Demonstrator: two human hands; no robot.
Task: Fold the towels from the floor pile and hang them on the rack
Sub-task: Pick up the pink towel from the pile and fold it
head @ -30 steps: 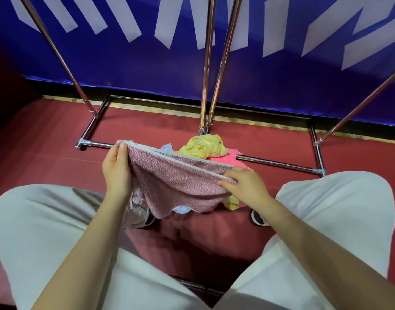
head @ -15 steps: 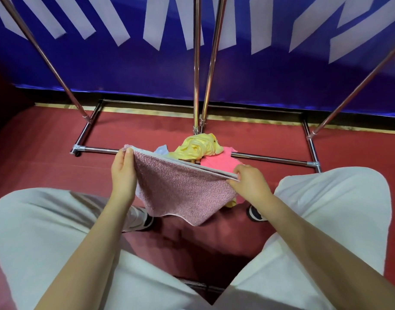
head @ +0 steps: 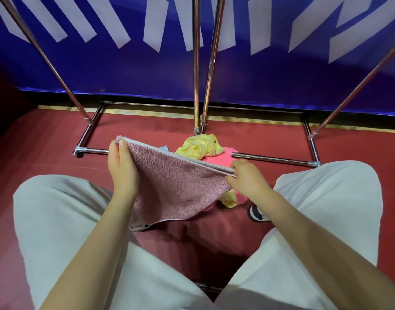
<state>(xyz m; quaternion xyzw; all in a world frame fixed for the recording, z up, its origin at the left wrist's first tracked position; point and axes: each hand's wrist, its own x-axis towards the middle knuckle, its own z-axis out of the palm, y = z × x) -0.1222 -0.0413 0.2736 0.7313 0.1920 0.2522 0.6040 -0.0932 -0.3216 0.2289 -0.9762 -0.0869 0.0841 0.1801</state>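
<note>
Blue banner point(head: 281, 81) with white strokes fills back wall. Red floor point(head: 360, 144) below it. My legs in pale trousers point(head: 64, 220) spread wide, crouched. Chrome rack point(head: 270, 159): base bars on floor, poles rising out of view. Pink towel point(head: 176, 189) held doubled in air above floor pile, top edge taut. My left hand point(head: 122, 168) pinches its left corner, my right hand point(head: 248, 180) pinches right corner. Floor pile beyond: yellow towel point(head: 198, 146), coral towel point(head: 216, 162).

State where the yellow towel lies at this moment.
In the head view the yellow towel lies crumpled on the floor pile just right of centre, at the foot of the rack's middle poles, beside a bright pink towel.
</note>
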